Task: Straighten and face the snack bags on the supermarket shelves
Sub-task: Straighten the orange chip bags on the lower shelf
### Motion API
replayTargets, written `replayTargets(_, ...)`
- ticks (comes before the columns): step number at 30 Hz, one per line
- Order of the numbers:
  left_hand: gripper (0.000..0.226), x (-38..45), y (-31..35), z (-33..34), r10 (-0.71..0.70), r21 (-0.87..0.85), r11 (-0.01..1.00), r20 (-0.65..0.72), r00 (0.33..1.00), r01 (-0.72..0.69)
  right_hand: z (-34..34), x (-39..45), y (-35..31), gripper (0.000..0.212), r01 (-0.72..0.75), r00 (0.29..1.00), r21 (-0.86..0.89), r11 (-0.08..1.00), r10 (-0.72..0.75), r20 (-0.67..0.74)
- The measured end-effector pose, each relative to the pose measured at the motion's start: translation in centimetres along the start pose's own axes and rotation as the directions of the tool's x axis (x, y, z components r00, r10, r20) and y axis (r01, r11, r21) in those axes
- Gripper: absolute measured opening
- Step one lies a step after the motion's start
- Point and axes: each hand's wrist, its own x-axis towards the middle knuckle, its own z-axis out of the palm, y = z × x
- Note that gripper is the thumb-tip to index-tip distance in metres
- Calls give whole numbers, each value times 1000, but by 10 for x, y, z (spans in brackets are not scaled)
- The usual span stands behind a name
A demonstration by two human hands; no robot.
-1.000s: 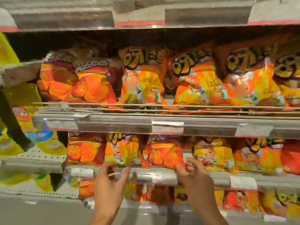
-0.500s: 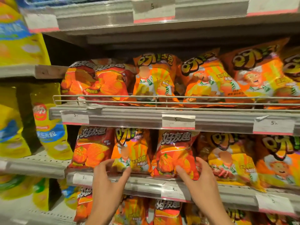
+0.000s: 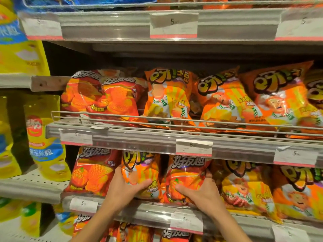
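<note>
Head view: left hand [image 3: 125, 187] wrapped around the orange cartoon bag [image 3: 139, 173], right hand [image 3: 201, 191] wrapped around the red chip bag [image 3: 187, 179], both on the lower shelf [image 3: 153, 213]. Looks only partly done; upper row [image 3: 174, 100] leaning and overlapping, waiting to be fixed

You have two hands in view: your left hand [image 3: 125, 187] and your right hand [image 3: 201, 191]. On the shelf they reach into you can count five snack bags: two red-orange chip bags, at the far left [image 3: 90, 172] and in the middle [image 3: 187, 177], and three orange cartoon bags [image 3: 141, 170] [image 3: 244, 187] [image 3: 300, 193]. The shelf above shows two red-orange bags and at least three cartoon bags. You can count eight price tags; one is [image 3: 194, 147].
</note>
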Motion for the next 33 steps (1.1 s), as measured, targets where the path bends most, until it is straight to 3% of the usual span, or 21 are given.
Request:
replayTargets(6,105,5,-6,-1,-33,67,997,-13,999,34,8,-3,-2,96,-76,995,-11,997,76,-68)
replayTargets(15,89,-6,6,0,-24,-19,1000,-66,998,23,2,-17,-11,96,-85,974,-164,983,47,-222)
replayTargets(24,81,-19,20,34,28,-30,999,7,1000,-28,-54,-47,12,81,-45,966,49,998,56,-253)
replayTargets(29,96,-24,37,77,20,-67,998,90,996,-14,-87,-77,40,109,-87,964,182,979,130,-234)
replayTargets(33,93,-26,47,111,31,-61,998,128,991,-23,-106,-94,56,90,-81,959,195,978,130,-253)
